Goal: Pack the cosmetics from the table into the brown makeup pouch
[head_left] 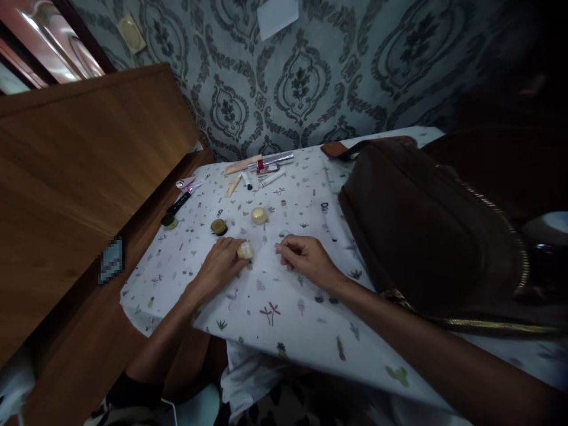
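Left hand [218,261] grasps pale jar [245,251], likely steadying it; right hand [308,255] curled, any hold unclear; yellow round container [258,215] farther, seemingly handy.

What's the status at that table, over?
Left hand holding a small pale container. Right hand curled, apart from it; whether it grips anything, unclear. Brown bag off to the right, not between the hands.
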`<state>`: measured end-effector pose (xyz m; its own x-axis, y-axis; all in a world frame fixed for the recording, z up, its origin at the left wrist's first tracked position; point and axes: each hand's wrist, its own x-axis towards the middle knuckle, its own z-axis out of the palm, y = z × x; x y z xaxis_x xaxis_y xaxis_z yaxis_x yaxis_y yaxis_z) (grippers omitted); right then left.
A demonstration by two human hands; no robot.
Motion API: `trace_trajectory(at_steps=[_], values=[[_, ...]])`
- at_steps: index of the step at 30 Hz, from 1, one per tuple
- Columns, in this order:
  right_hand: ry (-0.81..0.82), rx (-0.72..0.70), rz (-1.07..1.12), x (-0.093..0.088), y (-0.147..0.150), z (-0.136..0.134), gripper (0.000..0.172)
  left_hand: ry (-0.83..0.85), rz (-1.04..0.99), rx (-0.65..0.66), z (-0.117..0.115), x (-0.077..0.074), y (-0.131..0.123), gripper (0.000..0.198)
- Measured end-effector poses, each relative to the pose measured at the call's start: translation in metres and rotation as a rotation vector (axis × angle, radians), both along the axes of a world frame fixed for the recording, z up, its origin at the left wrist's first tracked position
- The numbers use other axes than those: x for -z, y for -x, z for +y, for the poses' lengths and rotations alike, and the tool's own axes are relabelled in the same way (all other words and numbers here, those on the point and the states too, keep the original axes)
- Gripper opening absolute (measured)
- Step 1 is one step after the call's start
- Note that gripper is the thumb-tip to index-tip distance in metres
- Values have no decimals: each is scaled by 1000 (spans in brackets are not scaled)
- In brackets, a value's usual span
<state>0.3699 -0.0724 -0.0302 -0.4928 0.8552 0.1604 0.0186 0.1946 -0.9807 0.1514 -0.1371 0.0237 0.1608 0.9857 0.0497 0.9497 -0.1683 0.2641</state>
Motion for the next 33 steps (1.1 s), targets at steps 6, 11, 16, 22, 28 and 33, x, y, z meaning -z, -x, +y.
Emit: trace_trajectory(at_steps=[6,11,16,22,28,33], values=[[-95,17,2,-4,-1,-5,26,-64,-171,136,10,7,-26,32],[36,72,138,-6,-2,-2,22,-88,-299,98,31,9,-37,47],[253,68,298,-7,0,1,20,-155,-501,102,40,17,-41,39],[357,32,354,-4,5,3,17,-261,-536,77,37,33,-44,34],[375,15,333,1,5,3,38,-230,-519,-17,32,34,-45,44],[195,74,239,-2,2,1,42,-116,-581,-226,26,21,-60,53]])
